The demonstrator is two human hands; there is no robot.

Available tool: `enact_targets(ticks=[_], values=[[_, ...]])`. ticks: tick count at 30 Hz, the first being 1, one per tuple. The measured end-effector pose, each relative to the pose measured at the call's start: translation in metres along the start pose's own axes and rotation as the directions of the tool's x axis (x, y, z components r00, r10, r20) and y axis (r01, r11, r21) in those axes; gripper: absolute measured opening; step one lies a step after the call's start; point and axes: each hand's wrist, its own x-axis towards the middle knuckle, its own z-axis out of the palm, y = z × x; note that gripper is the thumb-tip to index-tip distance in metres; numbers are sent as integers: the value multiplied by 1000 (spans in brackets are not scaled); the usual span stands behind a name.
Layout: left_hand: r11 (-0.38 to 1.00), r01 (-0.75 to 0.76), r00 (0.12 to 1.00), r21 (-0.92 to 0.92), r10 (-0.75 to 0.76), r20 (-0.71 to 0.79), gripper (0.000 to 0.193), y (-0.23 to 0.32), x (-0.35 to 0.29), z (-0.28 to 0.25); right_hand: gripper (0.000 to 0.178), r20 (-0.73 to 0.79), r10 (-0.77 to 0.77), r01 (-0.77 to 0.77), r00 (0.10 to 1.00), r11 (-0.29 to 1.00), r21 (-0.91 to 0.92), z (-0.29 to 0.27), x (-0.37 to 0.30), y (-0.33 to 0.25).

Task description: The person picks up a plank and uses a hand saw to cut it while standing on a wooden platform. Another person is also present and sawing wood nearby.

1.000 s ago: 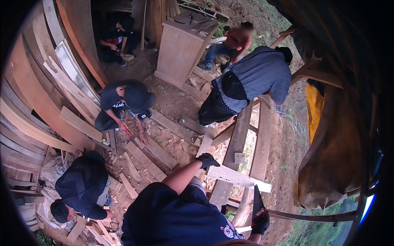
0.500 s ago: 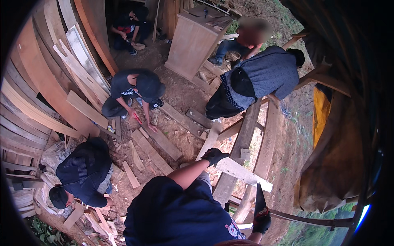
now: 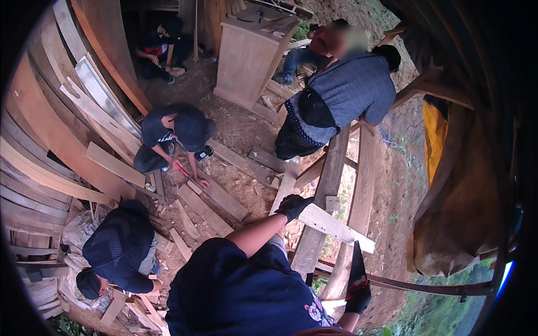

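A pale plank lies across two long timber beams. My left hand, in a black glove, is closed over the plank's left end and presses on it; the thumb is partly hidden. Near the plank's right end, my right hand, also gloved in black, grips a handsaw by its red and black handle. The dark blade points away from me, its tip at the plank's near edge. Whether the teeth have entered the wood I cannot make out.
Several people work around me: one in grey bends over the beams' far end, another crouches with a red-handled tool. A wooden cabinet stands at the back. Boards lean on the left; offcuts litter the ground. A brown tarp hangs right.
The view has shifted slightly, with my hands, plank and saw keeping nearly the same places relative to one another. The crouching person's red-handled tool has moved closer to the board on the ground.
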Motion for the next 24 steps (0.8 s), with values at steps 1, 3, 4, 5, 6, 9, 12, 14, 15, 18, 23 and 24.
enact_targets(ticks=[1,3,4,5,6,9,12,14,15,18,23,24], values=[[1000,8,1000,16,-8,-1,78,-3,0,1,44,12,-4,4,1000,1000,28,-2,-1,3],[999,22,1000,40,-21,-4,79,-14,3,1,45,20,3,-4,1000,998,67,3,-4,11],[999,25,1000,45,-25,-5,79,-25,8,1,45,15,9,-10,1000,997,77,10,-3,15],[998,29,1000,51,-29,-7,79,-35,13,0,46,-7,18,-17,1000,998,61,17,0,18],[998,63,998,-29,-62,25,76,-32,8,4,47,-57,18,-16,998,999,42,13,-4,19],[995,29,1000,-98,-28,10,72,-39,10,20,48,-100,-51,51,994,999,-5,-42,24,33],[992,119,993,-48,-118,20,78,-58,20,19,48,-91,-78,78,993,997,3,-46,33,55],[985,148,988,-93,-151,-25,82,-80,19,13,49,-86,-88,85,992,996,-38,-13,23,65],[987,138,990,-83,-139,-10,78,-77,18,18,49,-108,-132,122,985,988,-91,-12,12,63],[996,-14,999,90,17,-33,83,-96,27,18,50,-90,-207,185,974,961,-204,-26,19,75],[987,162,987,4,-162,-23,82,-92,27,23,52,-179,-71,77,981,996,32,-18,-9,73],[984,172,984,-52,-174,-38,82,-102,29,19,51,-183,-49,61,982,996,61,1,-19,67]])
